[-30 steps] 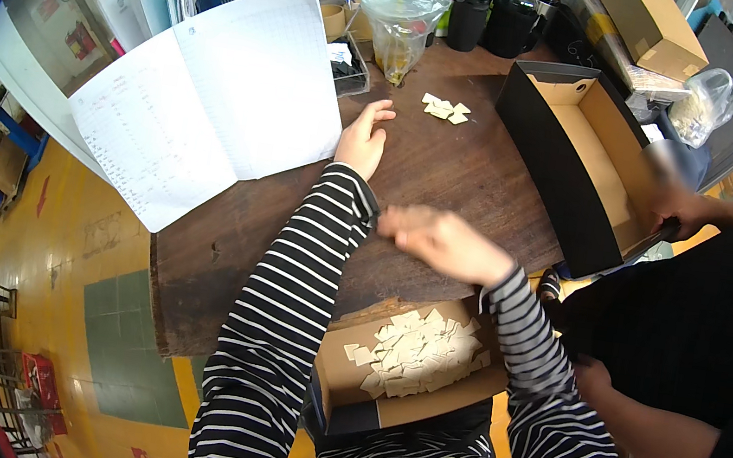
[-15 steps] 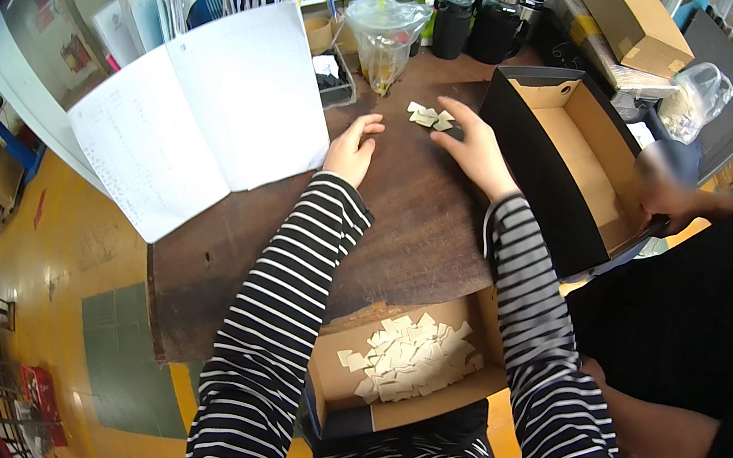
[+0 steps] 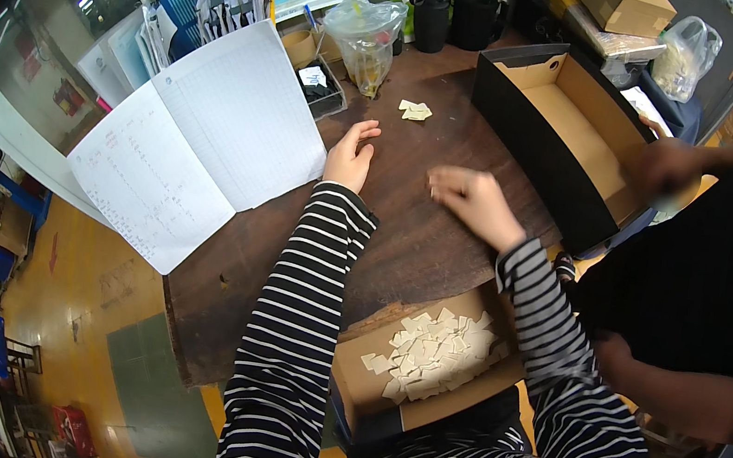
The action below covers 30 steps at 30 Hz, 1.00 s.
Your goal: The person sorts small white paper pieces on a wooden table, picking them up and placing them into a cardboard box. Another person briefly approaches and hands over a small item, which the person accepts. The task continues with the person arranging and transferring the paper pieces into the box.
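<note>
My left hand (image 3: 351, 158) rests over the brown table (image 3: 307, 249), fingers loosely curled and apart, with nothing in it. To its right, my right hand (image 3: 477, 205) is above the tabletop, slightly blurred, its fingers drawn together; what they hold, if anything, cannot be made out. A small pile of cream-coloured flat pieces (image 3: 415, 111) lies farther back on the table. Close to my body, an open cardboard box (image 3: 356, 359) contains a large heap of similar pieces (image 3: 438, 356).
An open notebook (image 3: 200, 145) lies at the left. A plastic cup in a bag (image 3: 369, 47) and black flasks (image 3: 429, 20) stand at the back. At the right, another person's hand (image 3: 665, 168) is at a long black box (image 3: 528, 144).
My right hand has drawn back from the small pile toward me, and its fingers have come together. That pile has fewer pieces. My left hand has barely moved.
</note>
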Available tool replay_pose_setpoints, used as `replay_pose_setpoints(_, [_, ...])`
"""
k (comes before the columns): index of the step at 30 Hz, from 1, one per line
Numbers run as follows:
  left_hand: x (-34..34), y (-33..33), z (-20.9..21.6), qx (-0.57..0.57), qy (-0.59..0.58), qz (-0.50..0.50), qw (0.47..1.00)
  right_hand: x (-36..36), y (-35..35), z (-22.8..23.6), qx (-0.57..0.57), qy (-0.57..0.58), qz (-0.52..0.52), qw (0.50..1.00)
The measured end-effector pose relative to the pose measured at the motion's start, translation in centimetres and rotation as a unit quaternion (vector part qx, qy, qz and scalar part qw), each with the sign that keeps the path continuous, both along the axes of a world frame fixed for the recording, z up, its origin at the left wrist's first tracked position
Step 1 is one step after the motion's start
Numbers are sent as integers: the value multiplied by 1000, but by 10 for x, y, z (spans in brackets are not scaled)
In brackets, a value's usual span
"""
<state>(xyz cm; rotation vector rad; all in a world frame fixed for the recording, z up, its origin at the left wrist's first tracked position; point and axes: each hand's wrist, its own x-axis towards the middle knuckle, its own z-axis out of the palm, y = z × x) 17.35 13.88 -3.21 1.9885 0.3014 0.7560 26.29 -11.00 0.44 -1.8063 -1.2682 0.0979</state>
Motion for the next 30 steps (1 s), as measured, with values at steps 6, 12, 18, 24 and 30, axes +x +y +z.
replay_pose_setpoints(6, [-3,-5,8,-6,31,-3,999,-87,-81,29,-103,43,189,976])
replay_pose_setpoints(12, [-3,-5,9,-10,40,-6,999,-69,-75,67,-113,67,309,942])
replay_pose_setpoints(18, [-3,-4,7,-20,31,-10,999,37,50,40,42,-107,-4,993])
replay_pose_setpoints(24, [-2,-3,7,-8,43,-6,999,84,97,3,-1,-104,-32,994])
replay_pose_setpoints(30, [0,-3,5,-9,29,-16,999,70,50,8,-10,54,5,999])
